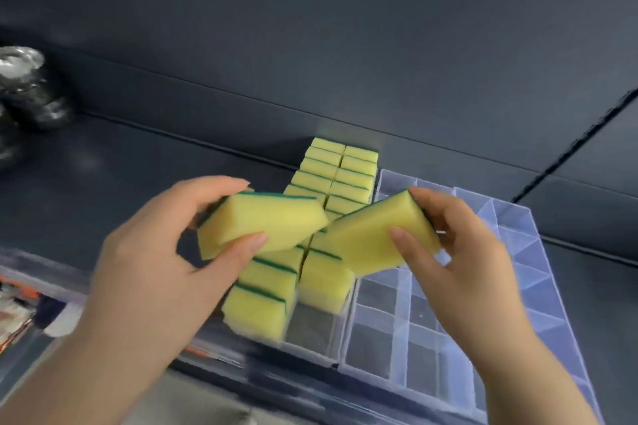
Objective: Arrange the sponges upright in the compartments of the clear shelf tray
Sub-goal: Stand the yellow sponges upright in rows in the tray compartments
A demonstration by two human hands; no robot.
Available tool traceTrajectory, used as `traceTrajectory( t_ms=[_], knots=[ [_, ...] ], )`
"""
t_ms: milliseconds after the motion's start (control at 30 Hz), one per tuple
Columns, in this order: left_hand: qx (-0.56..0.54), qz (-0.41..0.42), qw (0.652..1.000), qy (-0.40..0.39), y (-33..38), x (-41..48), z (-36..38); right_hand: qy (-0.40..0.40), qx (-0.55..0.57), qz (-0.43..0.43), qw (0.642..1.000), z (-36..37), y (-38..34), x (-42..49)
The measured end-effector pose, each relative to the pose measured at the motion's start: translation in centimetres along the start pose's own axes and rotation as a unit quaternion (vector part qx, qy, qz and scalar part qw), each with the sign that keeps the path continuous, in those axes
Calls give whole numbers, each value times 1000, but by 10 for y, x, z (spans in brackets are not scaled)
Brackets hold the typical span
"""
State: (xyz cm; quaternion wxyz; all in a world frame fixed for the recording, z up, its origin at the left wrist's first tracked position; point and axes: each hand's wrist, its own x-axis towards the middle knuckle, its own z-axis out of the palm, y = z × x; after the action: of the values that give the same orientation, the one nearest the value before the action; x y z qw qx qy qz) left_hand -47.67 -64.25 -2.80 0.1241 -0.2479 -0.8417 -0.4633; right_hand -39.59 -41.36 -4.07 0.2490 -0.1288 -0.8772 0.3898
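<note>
Left hand [145, 272] pinches one sponge [259, 221], right hand [466, 252] pinches another [376, 235], both tilted above the clear tray [428, 348]. Risk: dropping them in askew topples the upright rows [331, 183]; front slots look empty. Dark shelf [172, 155]; foil-like bundles [27, 90] at far left.

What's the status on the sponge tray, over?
Left hand and right hand each hold one sponge. Two rows upright in tray. Right compartments empty. Nothing blocking.
</note>
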Motion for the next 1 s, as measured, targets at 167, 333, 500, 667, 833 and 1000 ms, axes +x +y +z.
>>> traceTrajectory(
  t_ms=[167,333,500,667,833,1000],
  knots=[
    [-44,38,996,-70,-29,26,-12,43,-32,49,997,17,-22,-22],
    [-83,77,988,-103,-44,30,-12,53,-37,86,994,33,-34,-46],
    [-84,117,983,-110,-50,28,-17,43,-65,72,994,46,-36,-55],
    [-90,129,982,-107,-51,25,-20,0,-89,65,994,59,-31,-50],
    [-87,135,982,-103,-53,22,-23,-69,-102,33,992,63,-27,-45],
    [-77,128,985,-85,-53,22,-26,-48,-143,-18,988,76,-7,-46]
  ],
)
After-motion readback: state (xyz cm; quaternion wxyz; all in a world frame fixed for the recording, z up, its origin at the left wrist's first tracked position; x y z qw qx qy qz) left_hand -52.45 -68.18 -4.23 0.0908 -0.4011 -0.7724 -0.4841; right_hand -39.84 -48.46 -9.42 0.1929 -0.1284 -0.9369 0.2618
